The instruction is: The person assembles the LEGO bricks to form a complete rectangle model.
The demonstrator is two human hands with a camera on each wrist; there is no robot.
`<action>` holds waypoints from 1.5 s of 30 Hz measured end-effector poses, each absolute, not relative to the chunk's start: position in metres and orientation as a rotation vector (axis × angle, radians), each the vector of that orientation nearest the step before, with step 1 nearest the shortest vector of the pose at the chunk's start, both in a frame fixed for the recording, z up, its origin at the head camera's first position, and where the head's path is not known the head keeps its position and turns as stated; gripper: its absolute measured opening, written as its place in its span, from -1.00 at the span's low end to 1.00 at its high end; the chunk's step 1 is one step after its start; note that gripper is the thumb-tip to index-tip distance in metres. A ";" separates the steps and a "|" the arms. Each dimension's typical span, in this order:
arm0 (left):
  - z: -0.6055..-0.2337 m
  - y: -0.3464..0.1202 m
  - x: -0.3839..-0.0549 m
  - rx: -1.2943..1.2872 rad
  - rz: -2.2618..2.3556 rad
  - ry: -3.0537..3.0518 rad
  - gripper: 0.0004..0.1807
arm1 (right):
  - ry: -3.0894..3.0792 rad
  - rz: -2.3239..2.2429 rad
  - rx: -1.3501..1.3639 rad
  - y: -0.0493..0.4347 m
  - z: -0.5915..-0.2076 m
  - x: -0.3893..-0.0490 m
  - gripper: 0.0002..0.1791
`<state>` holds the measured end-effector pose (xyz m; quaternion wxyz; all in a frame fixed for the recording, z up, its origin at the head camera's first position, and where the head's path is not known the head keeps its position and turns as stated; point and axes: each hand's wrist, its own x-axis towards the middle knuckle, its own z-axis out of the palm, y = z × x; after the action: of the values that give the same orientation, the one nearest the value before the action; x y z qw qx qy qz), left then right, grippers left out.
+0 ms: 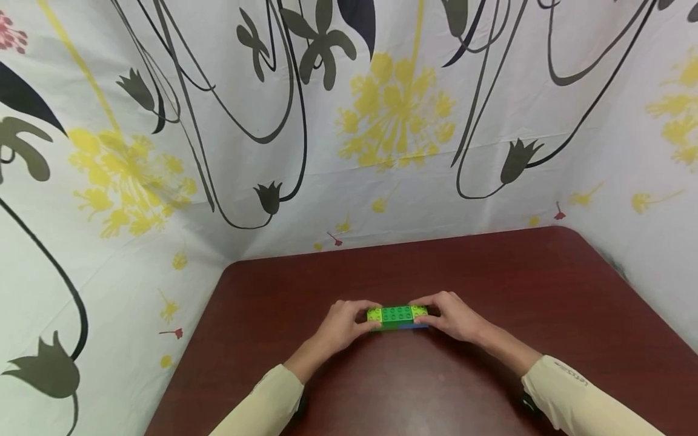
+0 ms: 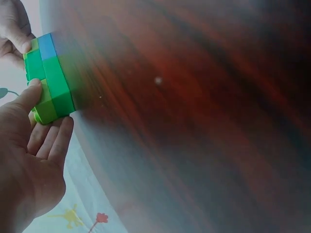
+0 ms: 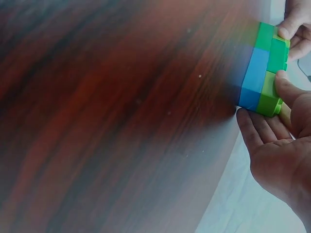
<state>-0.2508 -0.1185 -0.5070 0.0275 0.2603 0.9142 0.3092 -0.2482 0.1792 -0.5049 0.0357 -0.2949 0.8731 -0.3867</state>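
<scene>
A two-layer block of toy building bricks rests on the table. Its upper row has a green brick [image 1: 397, 313] between a left lime brick [image 1: 374, 314] and a right lime brick [image 1: 418, 310]. Underneath lie a longer green brick [image 2: 58, 85] on the left and a blue brick [image 3: 255, 75] on the right. My left hand [image 1: 340, 324] pinches the left lime brick, thumb on its near side. At the opposite end, my right hand [image 1: 455, 318] holds the right lime brick the same way. The fingertips behind the block are partly hidden.
The dark red-brown table [image 1: 392, 381] has rounded far corners. A white cloth [image 1: 218, 151] printed with flowers and stems hangs behind it and along both sides.
</scene>
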 end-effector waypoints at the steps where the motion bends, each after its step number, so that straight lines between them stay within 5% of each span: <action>1: -0.508 -0.119 -0.250 0.807 0.940 2.832 -0.57 | 2.672 -1.195 -0.904 0.179 -0.505 -0.248 -0.60; 7: -0.504 -0.118 -0.247 0.818 0.866 2.856 -0.49 | 2.624 -1.213 -0.896 0.179 -0.500 -0.250 -0.57; 19: -0.503 -0.130 -0.232 0.613 1.080 2.756 -0.11 | 2.701 -1.312 -0.772 0.184 -0.498 -0.233 -0.06; 45: -0.516 -0.109 -0.217 0.479 1.255 2.840 -0.39 | 2.732 -1.453 -0.510 0.170 -0.510 -0.213 -0.39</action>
<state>-0.2167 -0.1087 -0.5156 -0.0002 0.1525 0.9040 0.3995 -0.2130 0.1695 -0.5103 0.0029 -0.1626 0.8711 -0.4634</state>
